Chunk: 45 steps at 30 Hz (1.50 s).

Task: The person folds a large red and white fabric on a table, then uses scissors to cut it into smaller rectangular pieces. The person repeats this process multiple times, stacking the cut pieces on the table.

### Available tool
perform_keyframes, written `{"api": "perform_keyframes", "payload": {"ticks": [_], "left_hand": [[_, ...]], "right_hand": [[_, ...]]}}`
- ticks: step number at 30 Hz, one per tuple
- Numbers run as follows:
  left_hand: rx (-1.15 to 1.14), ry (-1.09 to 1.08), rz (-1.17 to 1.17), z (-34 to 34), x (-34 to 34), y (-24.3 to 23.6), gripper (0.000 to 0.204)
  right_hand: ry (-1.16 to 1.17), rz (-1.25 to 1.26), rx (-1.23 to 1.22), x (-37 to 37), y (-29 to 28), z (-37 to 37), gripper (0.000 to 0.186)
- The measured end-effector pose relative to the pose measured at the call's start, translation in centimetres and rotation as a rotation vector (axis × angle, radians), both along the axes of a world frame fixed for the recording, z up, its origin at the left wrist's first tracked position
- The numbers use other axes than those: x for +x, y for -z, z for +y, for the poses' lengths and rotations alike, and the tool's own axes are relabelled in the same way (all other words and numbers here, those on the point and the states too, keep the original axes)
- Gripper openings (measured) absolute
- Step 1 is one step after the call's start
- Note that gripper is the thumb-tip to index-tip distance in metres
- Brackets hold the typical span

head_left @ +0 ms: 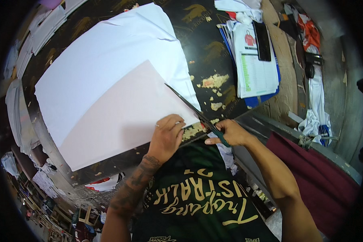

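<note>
Fingers point(213, 141) of the right hand point(236, 133) grasp long dark metal scissors with green handles point(201, 116)

Across a black tabletop with faint gold prints point(197, 50) spreads a broad, slightly wrinkled white sheet point(109, 48). Over it lies a smaller pale pink sheet with one curved edge point(117, 117), reaching near the table's close edge. To the right, a blue folder point(252, 101) sits under a stack of printed white papers point(254, 76). The scissors' slim blades run along the pink sheet's right side, tip pointing away from the person. The left hand point(165, 137) rests on that sheet beside the blades, fingers curled; whether they pinch or merely press it, I cannot tell. A slim black phone point(262, 40) tops the papers. Smallest is a thin ring point(157, 125) on a left finger.
</note>
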<state>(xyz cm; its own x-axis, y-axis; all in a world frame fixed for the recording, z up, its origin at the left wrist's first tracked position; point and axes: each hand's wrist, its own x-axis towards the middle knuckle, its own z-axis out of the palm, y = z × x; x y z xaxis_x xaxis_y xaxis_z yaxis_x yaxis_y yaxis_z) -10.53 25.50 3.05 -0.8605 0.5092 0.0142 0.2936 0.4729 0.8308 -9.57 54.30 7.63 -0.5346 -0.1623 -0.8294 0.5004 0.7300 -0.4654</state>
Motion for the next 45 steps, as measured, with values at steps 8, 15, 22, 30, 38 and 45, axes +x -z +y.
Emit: {"api": "perform_keyframes", "payload": {"ticks": [8,15,22,30,38,45], "left_hand": [[0.072,0.049,-0.09,-1.1,-1.2,0.1,0.018],[0.115,0.099,-0.177,-2.1,-1.7,0.7,0.024],[0.076,0.008,-0.227,-1.7,-0.9,0.3,0.036],[-0.162,-0.537,0.079,-0.4,-6.0,-0.4,0.041],[-0.507,-0.609,0.262,1.0,-6.4,2.0,0.048],[-0.537,-0.599,0.256,1.2,-6.4,2.3,0.05]], "right_hand": [[0.08,-0.064,0.012,-2.4,-0.2,-5.3,0.075],[0.104,-0.065,0.047,-5.0,-0.6,-8.8,0.066],[0.196,-0.086,-0.016,-6.8,-0.5,-11.8,0.066],[-0.432,-0.347,-0.052,-19.8,-6.6,0.3,0.063],[-1.192,0.017,-0.051,-36.4,-1.6,-5.5,0.066],[-1.328,-0.02,0.07,-39.5,-1.9,-9.0,0.069]]}}
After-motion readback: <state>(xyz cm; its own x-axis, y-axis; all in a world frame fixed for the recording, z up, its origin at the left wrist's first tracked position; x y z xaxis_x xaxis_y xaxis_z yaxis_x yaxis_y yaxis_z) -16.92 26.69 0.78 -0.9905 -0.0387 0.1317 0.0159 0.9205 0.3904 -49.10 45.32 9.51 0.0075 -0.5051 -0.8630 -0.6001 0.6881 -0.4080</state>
